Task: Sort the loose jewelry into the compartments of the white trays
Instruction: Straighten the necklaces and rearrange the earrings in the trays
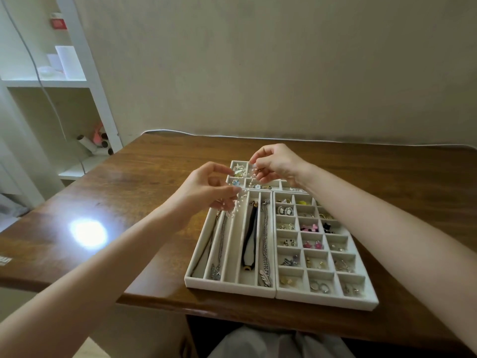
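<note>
Strand (238,205) between left hand (206,188), right hand (276,164)

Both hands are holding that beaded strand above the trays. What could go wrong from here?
1. The beaded strand dangles from the left hand and right hand just above the long-slot tray; its loops could tangle with the silver chain lying there.
2. If a pinch slips, it may drop into an already filled slot.
3. The grid tray sits at the front edge of the table; a forearm nudge might push it off.
</note>
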